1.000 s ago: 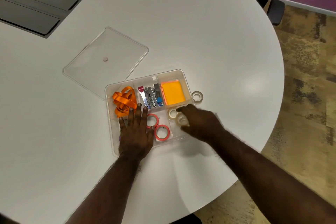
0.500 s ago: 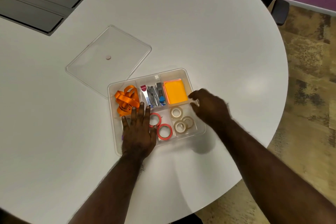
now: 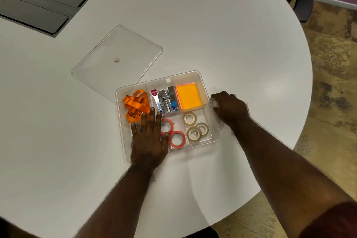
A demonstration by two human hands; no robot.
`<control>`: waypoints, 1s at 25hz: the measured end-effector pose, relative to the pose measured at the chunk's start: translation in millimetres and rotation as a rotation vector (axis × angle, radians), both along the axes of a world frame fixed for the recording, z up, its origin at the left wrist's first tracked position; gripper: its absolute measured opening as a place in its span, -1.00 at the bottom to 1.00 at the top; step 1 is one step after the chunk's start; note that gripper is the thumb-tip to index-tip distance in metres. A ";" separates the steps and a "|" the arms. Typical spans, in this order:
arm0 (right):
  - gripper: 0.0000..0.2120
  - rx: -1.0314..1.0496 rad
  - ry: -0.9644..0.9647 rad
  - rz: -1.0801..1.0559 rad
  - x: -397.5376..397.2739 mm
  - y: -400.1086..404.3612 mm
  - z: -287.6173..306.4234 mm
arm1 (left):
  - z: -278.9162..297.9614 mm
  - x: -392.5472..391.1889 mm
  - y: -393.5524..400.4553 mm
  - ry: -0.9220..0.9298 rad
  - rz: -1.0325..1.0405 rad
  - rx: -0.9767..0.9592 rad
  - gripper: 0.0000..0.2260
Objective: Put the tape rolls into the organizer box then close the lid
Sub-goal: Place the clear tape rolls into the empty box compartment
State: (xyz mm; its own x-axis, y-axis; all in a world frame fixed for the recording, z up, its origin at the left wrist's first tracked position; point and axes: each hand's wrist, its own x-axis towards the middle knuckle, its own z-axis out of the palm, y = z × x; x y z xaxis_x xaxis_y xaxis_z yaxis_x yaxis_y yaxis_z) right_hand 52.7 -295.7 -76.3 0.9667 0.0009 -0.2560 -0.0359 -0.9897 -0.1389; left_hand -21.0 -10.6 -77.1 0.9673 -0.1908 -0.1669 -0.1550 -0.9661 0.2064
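Left hand [image 3: 148, 141] laid flat, fingers spread, on organizer box [image 3: 197, 75]; pale tape roll [image 3: 214, 102] pinched by right hand [image 3: 230, 110] beside box

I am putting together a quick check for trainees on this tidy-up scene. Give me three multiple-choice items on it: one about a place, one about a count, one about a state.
1. Where does the clear lid lie?
A. On the organizer box
B. Flat on the table, beyond the box's far left corner
C. On the floor

2. How many beige tape rolls lie in the near right compartment?
A. One
B. Three
C. Five

3. What is the left hand doing?
A. Resting flat on the organizer box
B. Lifting the lid
C. Holding the orange ribbon in the air

Answers:
1 B: the lid sits on the white table, off the box.
2 B: three beige rings show in that compartment.
3 A: the palm lies spread over the box's near left part, fingers extended.
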 end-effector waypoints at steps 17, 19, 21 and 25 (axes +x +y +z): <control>-0.53 0.035 -0.090 0.167 -62.1 47.0 48.8 | -2.6 0.5 0.4 -0.009 0.004 0.008 -0.41; -0.57 -0.076 -0.025 0.186 -61.2 55.0 44.0 | -2.8 0.3 0.5 -0.012 0.007 0.007 -0.41; -0.61 -0.126 0.035 0.185 -58.3 60.1 43.4 | -3.3 0.3 0.5 -0.003 0.006 0.014 -0.41; -0.57 -0.074 0.013 0.173 -51.9 63.6 50.8 | -4.1 1.1 1.3 0.012 0.012 0.017 -0.41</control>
State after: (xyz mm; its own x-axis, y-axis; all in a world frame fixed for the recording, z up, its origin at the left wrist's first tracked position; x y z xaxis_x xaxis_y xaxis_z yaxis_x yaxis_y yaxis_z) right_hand 0.7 -232.1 -25.5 0.9504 0.1473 -0.2738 0.1343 -0.9887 -0.0659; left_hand -19.9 -9.2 -81.2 0.9675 -0.1763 -0.1811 -0.1410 -0.9712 0.1920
